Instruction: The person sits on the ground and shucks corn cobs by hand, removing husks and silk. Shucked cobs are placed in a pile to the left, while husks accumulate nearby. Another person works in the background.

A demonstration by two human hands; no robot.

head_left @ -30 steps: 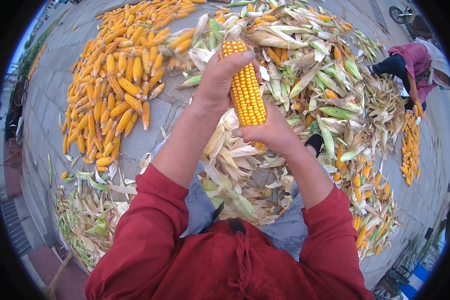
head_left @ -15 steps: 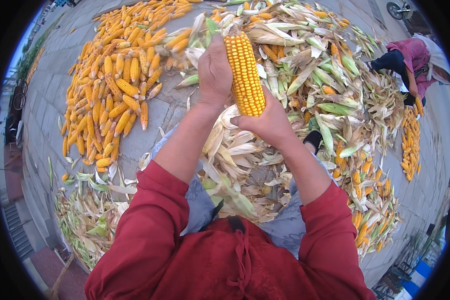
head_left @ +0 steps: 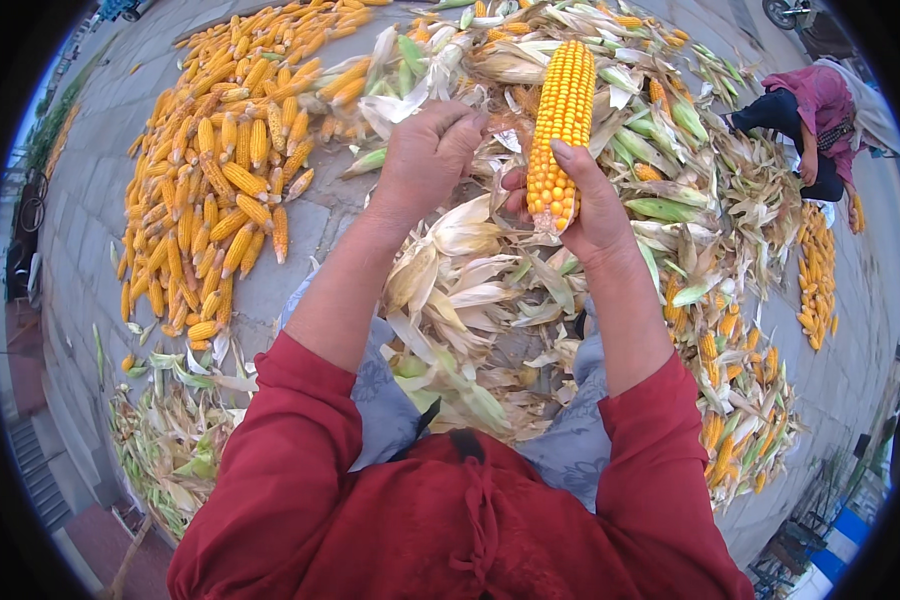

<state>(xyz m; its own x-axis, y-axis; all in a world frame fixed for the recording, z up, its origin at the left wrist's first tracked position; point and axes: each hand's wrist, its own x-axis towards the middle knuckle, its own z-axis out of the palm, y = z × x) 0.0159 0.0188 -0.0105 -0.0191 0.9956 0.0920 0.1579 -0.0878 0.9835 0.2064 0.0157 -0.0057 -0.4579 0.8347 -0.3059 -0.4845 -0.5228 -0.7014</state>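
Observation:
My right hand point(head_left: 594, 205) grips the lower end of a bare yellow corn cob point(head_left: 562, 125), thumb across its kernels. The cob stands nearly upright in the picture, its pale end toward me. To its left and apart from it, my left hand point(head_left: 428, 155) is closed in a fist around pale and green corn husk point(head_left: 410, 85), which sticks out beyond the fingers. Below the hands, between my legs, lies a heap of loose dry husks point(head_left: 460, 270).
A large pile of husked cobs point(head_left: 220, 190) lies on the paving at left. Unhusked corn and husks point(head_left: 670, 190) are heaped ahead and at right. A co-worker in a pink top point(head_left: 820, 110) bends at far right by a smaller cob pile point(head_left: 817, 275). More husks point(head_left: 170, 450) lie lower left.
The cob has come away from my left hand and moved right and slightly up in my right hand. My left hand, with the husk, has shifted slightly and turned.

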